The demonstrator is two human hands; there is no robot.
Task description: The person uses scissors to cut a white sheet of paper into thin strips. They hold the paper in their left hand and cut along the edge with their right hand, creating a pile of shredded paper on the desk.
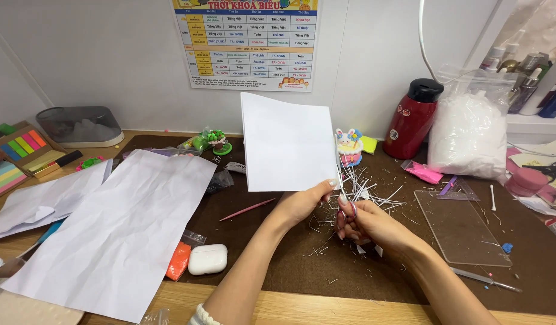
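Left hand (302, 203) pinches the white sheet (287, 143) upright above the counter (374, 274) while right hand (365, 222), grip closed on small scissors (345, 201), snips its edge; each cut likely needs steadiness.

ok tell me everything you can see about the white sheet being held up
The white sheet is a plain, blank rectangle of what looks like thin paper, held upright above the brown desk mat. The left hand pinches its bottom right corner. The right hand holds small scissors with pinkish handles at the sheet's lower right edge. It looks smooth and uncreased. Below that edge lies a pile of thin white paper strips.
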